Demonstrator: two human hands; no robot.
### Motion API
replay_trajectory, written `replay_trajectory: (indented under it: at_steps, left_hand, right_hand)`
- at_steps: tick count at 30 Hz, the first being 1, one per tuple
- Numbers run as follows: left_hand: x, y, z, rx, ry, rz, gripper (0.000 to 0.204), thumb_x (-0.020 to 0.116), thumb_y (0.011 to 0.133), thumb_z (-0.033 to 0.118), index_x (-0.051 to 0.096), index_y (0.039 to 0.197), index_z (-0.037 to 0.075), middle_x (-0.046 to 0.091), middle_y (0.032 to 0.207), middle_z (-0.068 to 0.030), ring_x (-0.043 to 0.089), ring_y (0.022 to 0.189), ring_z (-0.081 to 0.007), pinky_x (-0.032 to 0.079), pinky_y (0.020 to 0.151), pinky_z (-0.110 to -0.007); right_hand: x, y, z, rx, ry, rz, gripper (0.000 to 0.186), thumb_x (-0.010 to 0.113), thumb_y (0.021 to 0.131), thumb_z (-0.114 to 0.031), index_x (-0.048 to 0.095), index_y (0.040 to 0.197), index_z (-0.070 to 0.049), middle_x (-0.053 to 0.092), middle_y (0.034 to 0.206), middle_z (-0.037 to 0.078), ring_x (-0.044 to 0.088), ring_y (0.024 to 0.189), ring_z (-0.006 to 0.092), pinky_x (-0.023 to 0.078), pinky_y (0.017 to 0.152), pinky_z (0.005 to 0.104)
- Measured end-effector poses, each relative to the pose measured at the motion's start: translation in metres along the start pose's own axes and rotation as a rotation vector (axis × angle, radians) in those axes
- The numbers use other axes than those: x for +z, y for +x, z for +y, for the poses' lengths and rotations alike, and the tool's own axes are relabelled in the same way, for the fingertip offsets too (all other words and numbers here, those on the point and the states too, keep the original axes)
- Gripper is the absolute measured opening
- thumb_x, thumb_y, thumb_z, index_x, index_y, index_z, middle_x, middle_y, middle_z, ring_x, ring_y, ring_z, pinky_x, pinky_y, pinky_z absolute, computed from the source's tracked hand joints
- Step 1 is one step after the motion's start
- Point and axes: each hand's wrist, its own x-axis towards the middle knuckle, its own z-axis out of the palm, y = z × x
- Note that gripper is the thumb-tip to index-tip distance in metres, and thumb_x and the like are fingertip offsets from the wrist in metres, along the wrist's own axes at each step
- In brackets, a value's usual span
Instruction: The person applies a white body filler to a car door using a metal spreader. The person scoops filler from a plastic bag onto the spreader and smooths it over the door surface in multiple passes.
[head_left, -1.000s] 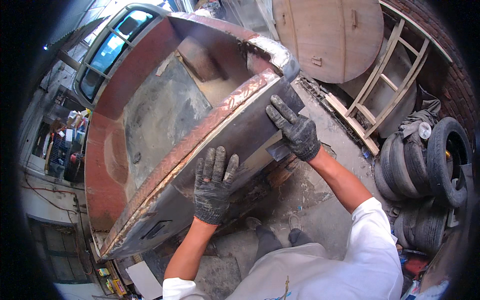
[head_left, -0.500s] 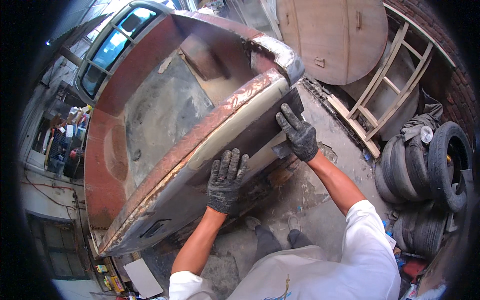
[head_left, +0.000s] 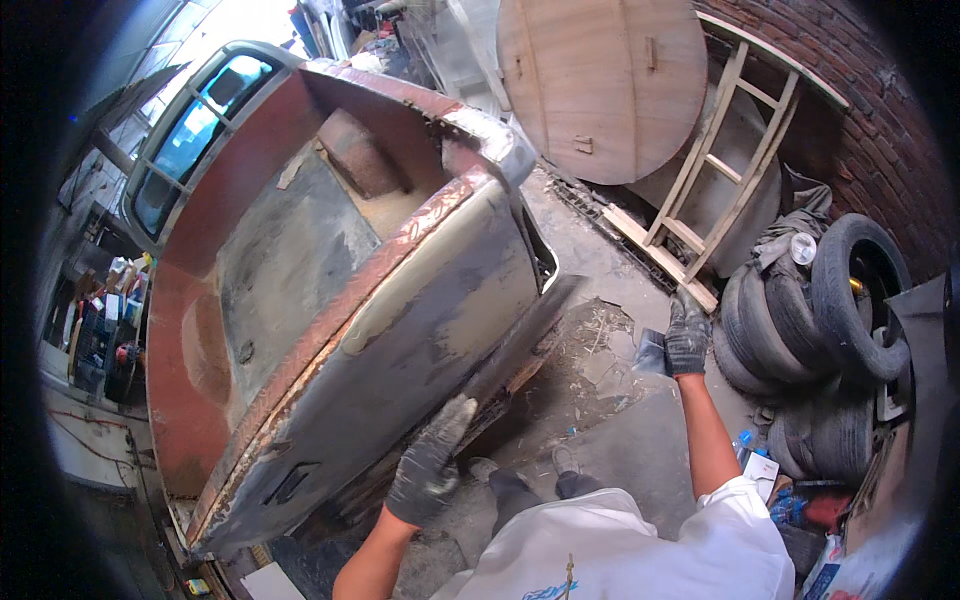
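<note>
My left hand (head_left: 430, 470), in a grey-black work glove, is closed around the near end of a long dark flat strip (head_left: 525, 325). The strip slants up to the right beside the tailgate's lower edge, its far end blurred. Off to the right, my gloved right hand (head_left: 688, 338) grips a small dark square sheet (head_left: 651, 352) that juts out on its left side; its exact kind is unclear. The pickup's tailgate (head_left: 400, 350) faces me, its surface patched with grey and cream filler and its top edge worn to reddish-brown. Neither hand appears to touch the panel.
Behind the tailgate lies the red-brown truck bed (head_left: 290, 240). A round wooden board (head_left: 600, 90) and a wooden frame (head_left: 722, 165) lean by a brick wall (head_left: 880, 150). Old tyres (head_left: 860, 300) are stacked at right. Broken debris (head_left: 595, 335) litters the concrete floor.
Both hands have come off the tailgate. The left moved down with the long strip, which earlier lay against the panel; the right swung out to the right with the small sheet.
</note>
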Motion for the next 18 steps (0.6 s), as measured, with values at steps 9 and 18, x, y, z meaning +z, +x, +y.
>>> replay_trajectory:
  at_steps: [9, 18]
  left_hand:
    - [0.034, -0.086, -0.091, -0.585, -0.901, 0.019, 0.087, 0.067, 0.055, 0.008, 0.046, 0.138, 0.001, 0.051, 0.137, -0.0088, 0.044, 0.129, -0.0229, 0.03, 0.112, -0.033]
    - [0.073, -0.128, -0.097, -1.103, -0.897, 0.273, 0.031, 0.054, 0.092, 0.023, 0.067, 0.115, 0.006, 0.068, 0.083, -0.0024, 0.06, 0.067, -0.0106, 0.05, 0.057, -0.026]
  right_hand:
    - [0.086, -0.07, 0.191, -0.099, -0.412, -1.001, 0.055, 0.034, 0.098, -0.045, 0.038, 0.143, -0.012, 0.053, 0.132, 0.02, 0.056, 0.115, 0.0375, 0.043, 0.098, 0.0447]
    - [0.0, 0.079, -0.165, -0.419, 0.378, -0.089, 0.03, 0.054, 0.093, -0.028, 0.057, 0.094, 0.001, 0.06, 0.079, 0.017, 0.059, 0.071, 0.0332, 0.047, 0.067, 0.039]
